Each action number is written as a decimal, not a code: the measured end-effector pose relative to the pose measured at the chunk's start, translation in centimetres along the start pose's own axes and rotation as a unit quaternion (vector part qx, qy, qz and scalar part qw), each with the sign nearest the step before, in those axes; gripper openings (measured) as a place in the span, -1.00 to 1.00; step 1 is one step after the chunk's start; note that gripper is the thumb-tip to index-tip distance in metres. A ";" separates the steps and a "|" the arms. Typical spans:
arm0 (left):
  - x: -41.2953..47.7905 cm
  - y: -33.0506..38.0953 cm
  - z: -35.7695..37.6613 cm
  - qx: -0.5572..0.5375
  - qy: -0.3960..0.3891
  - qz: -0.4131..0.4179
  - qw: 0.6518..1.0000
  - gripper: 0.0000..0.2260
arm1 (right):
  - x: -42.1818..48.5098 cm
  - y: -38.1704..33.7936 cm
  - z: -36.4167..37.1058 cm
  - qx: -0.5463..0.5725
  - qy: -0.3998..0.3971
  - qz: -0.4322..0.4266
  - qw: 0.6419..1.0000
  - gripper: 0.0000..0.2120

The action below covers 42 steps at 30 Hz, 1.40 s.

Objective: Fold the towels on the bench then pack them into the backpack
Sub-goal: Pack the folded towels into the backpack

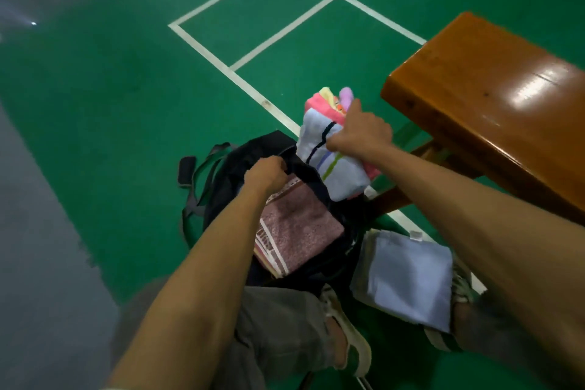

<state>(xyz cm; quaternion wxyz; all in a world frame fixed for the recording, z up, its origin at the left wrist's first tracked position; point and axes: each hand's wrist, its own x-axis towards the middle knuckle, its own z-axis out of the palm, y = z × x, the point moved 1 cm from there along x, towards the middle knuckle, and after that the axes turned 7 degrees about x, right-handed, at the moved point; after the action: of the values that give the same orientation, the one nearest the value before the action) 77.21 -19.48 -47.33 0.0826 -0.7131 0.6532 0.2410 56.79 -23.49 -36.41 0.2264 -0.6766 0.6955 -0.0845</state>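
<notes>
A black backpack [253,149] lies open on the green floor by my feet. My left hand [267,172] grips the rim of its opening. A folded pink-brown towel [297,228] sticks out of the bag. My right hand [361,131] holds a stack of folded towels [332,165] just above the bag's far side: a pale striped one on the outside, pink and yellow ones behind it. A folded light blue towel [408,275] lies across my right foot and the floor.
The wooden bench [481,89] stands at the right, its glossy top bare in view. White court lines [240,79] cross the green floor. The backpack's grey straps [202,174] trail to the left. My sandalled feet [345,339] are at the bottom.
</notes>
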 end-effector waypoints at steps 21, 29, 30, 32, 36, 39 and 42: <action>5.4 -8.8 7.2 -0.034 -0.070 -0.274 0.959 -0.64 | 7.6 0.8 19.2 0.090 -0.197 -0.150 0.965 -0.39; 13.5 -3.1 5.0 -0.061 0.122 -0.022 0.990 -0.80 | 9.5 4.8 21.2 0.173 -0.278 -0.068 0.943 -0.45; 14.6 -2.3 4.9 -0.034 0.125 0.008 0.992 -0.76 | 9.7 5.3 21.4 0.178 -0.279 -0.062 0.942 -0.46; 16.5 -1.2 4.7 0.017 0.113 0.048 0.992 -0.71 | 10.3 6.1 21.7 0.183 -0.289 -0.060 0.938 -0.46; 18.8 -0.2 4.6 0.180 0.061 0.060 0.980 -0.48 | 11.1 7.3 21.9 0.171 -0.338 -0.062 0.923 -0.59; 19.4 0.6 5.9 0.312 0.005 0.036 0.949 -0.51 | 11.2 7.8 22.3 0.152 -0.354 -0.069 0.920 -0.63; 19.6 0.9 6.0 0.340 0.029 0.031 0.940 -0.70 | 11.5 7.8 22.4 0.154 -0.357 -0.061 0.919 -0.66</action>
<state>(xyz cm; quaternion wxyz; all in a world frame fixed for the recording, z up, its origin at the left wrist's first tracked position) 75.56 -34.47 -61.22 0.2933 -0.6288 0.7200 -0.0135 59.59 -30.00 -61.85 0.5558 -0.6599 0.5038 0.0427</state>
